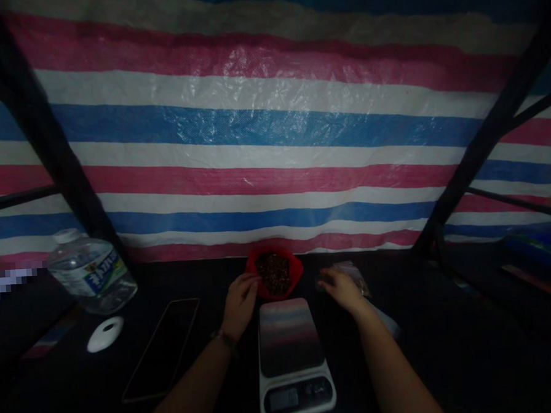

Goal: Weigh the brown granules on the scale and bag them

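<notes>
A red bag (296, 268), its mouth wide, holds many small dark brown pieces (273, 274) whose kind I cannot make out. At the bag's left rim, my left hand (240, 302) has its fingers closed on the edge. My right hand (343, 289), to the right of the red bag, has curled fingers at a small clear plastic bag (351, 269); part of that bag is hidden behind the hand. Between my forearms lies a white kitchen scale (290, 341) with a bare metal plate and a small display at its near end.
On the left stand a large clear plastic bottle (92, 271), a white oval object (105, 334) like a mouse, and a dark phone (162, 350). Another pale plastic piece (387, 319) lies under my right forearm. Black frame legs (475, 146) flank a striped sheet (272, 151). Blue items (541, 251) sit far right.
</notes>
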`<state>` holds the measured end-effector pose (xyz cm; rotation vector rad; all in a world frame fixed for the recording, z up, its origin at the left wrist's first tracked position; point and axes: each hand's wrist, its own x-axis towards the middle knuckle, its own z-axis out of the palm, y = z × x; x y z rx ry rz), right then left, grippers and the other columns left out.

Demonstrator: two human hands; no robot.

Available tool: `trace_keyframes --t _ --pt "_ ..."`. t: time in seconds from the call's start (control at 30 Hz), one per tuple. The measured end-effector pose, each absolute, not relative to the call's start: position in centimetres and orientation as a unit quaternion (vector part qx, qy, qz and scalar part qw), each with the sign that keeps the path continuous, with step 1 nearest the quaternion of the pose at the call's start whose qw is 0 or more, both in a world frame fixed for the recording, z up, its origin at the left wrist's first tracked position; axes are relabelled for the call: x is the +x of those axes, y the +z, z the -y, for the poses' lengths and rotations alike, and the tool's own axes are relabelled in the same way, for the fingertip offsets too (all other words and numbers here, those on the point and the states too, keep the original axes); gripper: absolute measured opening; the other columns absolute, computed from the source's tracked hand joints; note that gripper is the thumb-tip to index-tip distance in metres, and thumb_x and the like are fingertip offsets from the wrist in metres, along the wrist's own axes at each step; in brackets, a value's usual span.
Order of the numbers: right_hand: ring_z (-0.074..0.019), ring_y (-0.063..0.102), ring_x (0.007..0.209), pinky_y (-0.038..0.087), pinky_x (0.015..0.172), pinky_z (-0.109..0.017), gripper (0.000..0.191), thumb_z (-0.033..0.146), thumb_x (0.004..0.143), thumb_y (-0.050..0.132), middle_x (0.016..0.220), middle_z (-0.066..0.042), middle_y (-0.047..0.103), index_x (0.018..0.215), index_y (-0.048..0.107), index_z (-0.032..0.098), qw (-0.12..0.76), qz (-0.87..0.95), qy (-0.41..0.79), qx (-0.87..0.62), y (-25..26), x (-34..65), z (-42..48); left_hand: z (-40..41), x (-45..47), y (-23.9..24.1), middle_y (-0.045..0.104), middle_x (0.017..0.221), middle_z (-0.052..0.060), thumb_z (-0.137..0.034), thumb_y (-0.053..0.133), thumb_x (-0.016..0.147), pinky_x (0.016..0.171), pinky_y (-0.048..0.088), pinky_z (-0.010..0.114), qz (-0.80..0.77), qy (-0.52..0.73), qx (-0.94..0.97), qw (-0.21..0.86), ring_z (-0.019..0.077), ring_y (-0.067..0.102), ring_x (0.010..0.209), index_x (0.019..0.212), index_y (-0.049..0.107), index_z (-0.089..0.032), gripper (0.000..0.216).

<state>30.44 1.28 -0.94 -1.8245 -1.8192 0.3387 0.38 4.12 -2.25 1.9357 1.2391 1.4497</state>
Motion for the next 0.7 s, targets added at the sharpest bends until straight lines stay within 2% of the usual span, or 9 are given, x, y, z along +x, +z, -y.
trace_keyframes --t 0.1,0.2,0.3,0.47,0.6,0.7 --pt "-0.0225 0.057 0.112 0.039 0.099 -0.035 0.039 0.031 0.085 0.050 0.119 -0.013 0.062 0.116 0.061 0.012 0.274 0.689 0.140 -0.656 -0.9 30.2 -1.2 -4.6 0.6 -3.0 0.057 0.122 0.008 -0.036 0.048 0.085 0.102 0.037 0.044 -0.464 0.497 0.710 0.183 0.0237 0.049 0.116 0.095 0.072 -0.023 0.029" --pt "-0.0238 0.055 0.115 0.038 0.101 -0.036 0.045 0.032 0.080 0.057 0.122 -0.013 0.060 0.120 0.058 0.012 0.280 0.693 0.152 -0.647 -0.9 29.8 -1.1 -4.8 0.8 -3.6 0.049 0.134 0.007 -0.037 0.048 0.086 0.106 0.032 0.047 -0.480 0.481 0.709 0.187 0.0257 0.043 0.123 0.099 0.072 -0.024 0.030" --pt "-0.0231 0.057 0.111 0.040 0.099 -0.036 0.041 0.021 0.075 0.058 0.118 -0.012 0.062 0.115 0.062 0.014 0.286 0.706 0.151 -0.630 -1.1 29.3 -1.1 -5.0 0.9 -4.0 0.050 0.133 0.009 -0.039 0.049 0.084 0.107 0.030 0.048 -0.495 0.470 0.703 0.201 0.0278 0.043 0.124 0.102 0.071 -0.022 0.033" --pt "-0.0194 0.063 0.092 0.047 0.086 -0.033 0.035 0.009 0.072 0.044 0.097 -0.007 0.069 0.098 0.068 0.016 0.346 0.678 0.151 -0.631 -1.4 28.2 -1.8 -5.5 0.9 -4.0 0.057 0.126 0.012 -0.039 0.047 0.085 0.106 0.033 0.045 -0.487 0.474 0.694 0.238 0.0247 0.049 0.120 0.115 0.063 -0.017 0.040" --pt "-0.0197 0.064 0.089 0.048 0.083 -0.031 0.028 0.023 0.080 0.046 0.097 -0.007 0.070 0.097 0.068 0.016 0.386 0.650 0.144 -0.639 0.5 26.7 -3.6 -5.6 0.8 -3.8 0.055 0.128 0.012 -0.037 0.046 0.086 0.107 0.033 0.044 -0.478 0.495 0.685 0.238 0.0236 0.049 0.121 0.117 0.061 -0.016 0.040" --pt "-0.0214 0.062 0.096 0.046 0.085 -0.032 0.035 0.035 0.077 0.057 0.104 -0.008 0.068 0.106 0.066 0.017 0.359 0.659 0.118 -0.650 2.1 25.1 -5.5 -5.5 0.8 -3.8 0.046 0.136 0.011 -0.038 0.050 0.084 0.109 0.029 0.046 -0.496 0.493 0.677 0.230 0.0268 0.039 0.129 0.110 0.066 -0.020 0.035"
